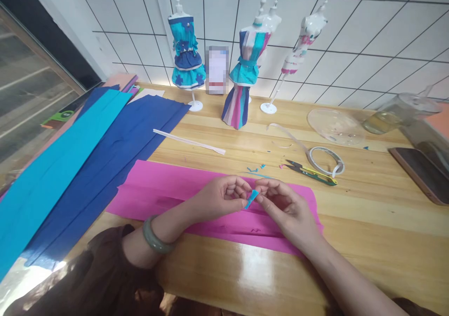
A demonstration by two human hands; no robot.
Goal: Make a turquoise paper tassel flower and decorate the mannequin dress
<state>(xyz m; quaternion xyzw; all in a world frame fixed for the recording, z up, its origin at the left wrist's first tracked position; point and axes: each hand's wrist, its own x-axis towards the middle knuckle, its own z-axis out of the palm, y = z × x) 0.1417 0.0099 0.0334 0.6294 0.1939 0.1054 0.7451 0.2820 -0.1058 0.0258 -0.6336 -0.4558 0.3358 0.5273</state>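
Note:
A small folded piece of turquoise crepe paper (252,198) is pinched between both hands. My left hand (229,195) holds its left edge between thumb and fingers, and a green bangle sits on that wrist. From the other side, my right hand (286,207) grips it with thumb and forefinger. Beneath them lies a wide sheet of pink crepe paper (150,190), creased lengthwise. Just beyond the hands are turquoise paper scraps (262,166) and yellow-handled thread snips (312,173). A roll of tape (326,161) lies beside the snips with its end loose.
Blue crepe paper (133,138) and a turquoise strip (80,143) cover the left side. A pale strip (189,141) lies mid-table. Dressed mini mannequins (187,49) and a phone (217,70) stand along the tiled wall. At right are a clear dish (335,126), a glass jug (382,117) and another phone (421,175).

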